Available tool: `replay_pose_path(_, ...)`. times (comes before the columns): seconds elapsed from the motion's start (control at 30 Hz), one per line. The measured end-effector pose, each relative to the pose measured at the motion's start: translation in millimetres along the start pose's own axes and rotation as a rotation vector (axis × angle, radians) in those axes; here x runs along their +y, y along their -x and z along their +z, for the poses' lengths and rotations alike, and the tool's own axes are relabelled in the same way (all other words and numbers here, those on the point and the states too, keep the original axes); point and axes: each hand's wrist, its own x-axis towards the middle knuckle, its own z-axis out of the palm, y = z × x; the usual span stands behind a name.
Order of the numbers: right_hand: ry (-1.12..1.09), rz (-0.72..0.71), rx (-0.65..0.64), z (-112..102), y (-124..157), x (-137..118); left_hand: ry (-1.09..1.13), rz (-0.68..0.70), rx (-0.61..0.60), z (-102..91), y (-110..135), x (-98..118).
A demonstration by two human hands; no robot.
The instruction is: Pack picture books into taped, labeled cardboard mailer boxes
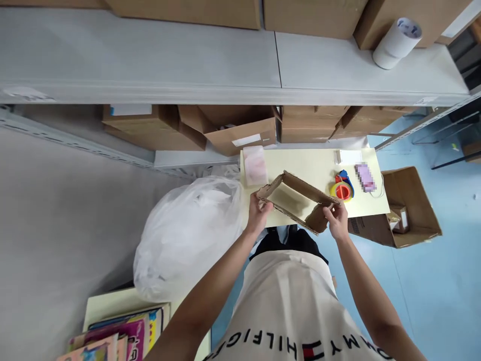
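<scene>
An open brown cardboard box frame (pixel 308 188) is held up in front of me, tilted, above the pale yellow table (pixel 296 161). The tabletop shows through its middle, and its edges look rough. My left hand (pixel 257 215) is closed on the left end of the cardboard. At the opposite end, the fingers of my right hand (pixel 337 220) grip the right corner. Just beyond that hand lies a tape dispenser (pixel 342 188) in blue and red with a yellow roll. A pinkish-white packet (pixel 255 166) rests at the table's far left.
A blurred purple object (pixel 366 178) and a white stack (pixel 348 157) sit on the table's right. A large clear plastic bag (pixel 188 235) bulges at left. Cardboard boxes fill the shelf (pixel 180 65); white tape rolls (pixel 398 42) stand there. An open carton (pixel 417 205) is at right.
</scene>
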Motion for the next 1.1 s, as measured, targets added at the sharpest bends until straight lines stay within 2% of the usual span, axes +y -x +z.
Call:
replay_pose_path(0.1, 0.021, 0.021, 0.021, 6, -7, 2, -0.016, -0.001, -0.067, 9.3, -2, 1)
replay_pose_path(0.23, 0.015, -0.036, -0.021, -3, -30, 6, -0.074, 0.053, -0.074, 16.2, -3, 0)
replay_pose_path(0.4, 0.027, -0.135, -0.180, -24, -70, 14, -0.108, 0.054, -0.111, 34.6, 12, -8)
replay_pose_path(0.57, -0.003, -0.141, -0.353, -43, -106, 26, -0.249, 0.059, -0.083, 57.9, 32, -21)
replay_pose_path(0.67, 0.023, -0.117, -0.430, -50, -124, 35, -0.372, 0.115, -0.032, 61.1, 35, -24)
replay_pose_path(0.8, 0.070, -0.136, -0.522, -51, -135, 45, -0.583, 0.235, 0.003, 56.2, 30, -16)
replay_pose_path(0.9, 0.092, -0.139, -0.493, -50, -132, 50, -0.687, 0.305, -0.080, 53.2, 26, -6)
replay_pose_path(1.0, 0.077, -0.097, -0.350, -52, -119, 53, -0.758, 0.334, -0.174, 50.1, 23, 2)
replay_pose_path(1.1, 0.026, -0.055, -0.224, -56, -103, 55, -0.812, 0.308, -0.218, 44.5, 21, 5)
